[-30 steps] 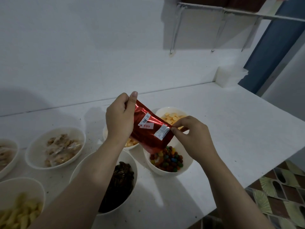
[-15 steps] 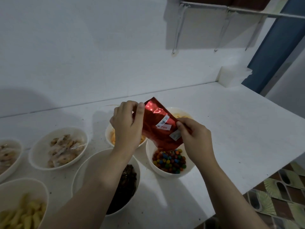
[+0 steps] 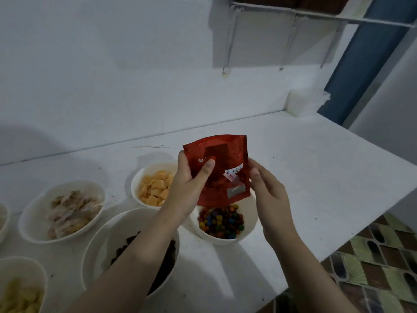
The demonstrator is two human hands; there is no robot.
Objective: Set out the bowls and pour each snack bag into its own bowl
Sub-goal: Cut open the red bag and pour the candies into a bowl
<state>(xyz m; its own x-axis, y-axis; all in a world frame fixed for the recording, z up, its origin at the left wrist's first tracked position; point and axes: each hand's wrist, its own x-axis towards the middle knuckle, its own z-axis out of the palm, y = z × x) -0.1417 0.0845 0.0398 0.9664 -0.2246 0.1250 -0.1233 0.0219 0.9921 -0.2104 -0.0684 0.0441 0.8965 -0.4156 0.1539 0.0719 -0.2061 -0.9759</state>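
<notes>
White desk (image 3: 304,177) carries all the bowls, white wall behind it. Bowl of dark snacks (image 3: 106,245) sits under the left forearm, below and left of the fingers. Bowl of wrapped pale candies (image 3: 33,213) well left of the fingers. Bowl of yellow cubes (image 3: 137,179) just left of the left hand, partly hidden by it. Bowl of coloured coated candies (image 3: 248,231) directly under the fingers, between the two wrists. Bowl of yellow puffs (image 3: 13,265) at the far lower left, cut by the frame edge. White plastic container (image 3: 304,102) at the back of the desk, well up and right of the fingers. Red foil snack bag (image 3: 225,154) held upside down above the coloured-candy bowl, its open lower edge just over the candies, barcode label facing the camera. Left hand (image 3: 191,186) grips the bag's left side, thumb (image 3: 206,169) pressed on the front, fingers wrapped behind. Right hand (image 3: 268,190) at the bag's right edge, fingers loosely curled with the thumb at the foil; firm pinch or only touch, can't tell.
</notes>
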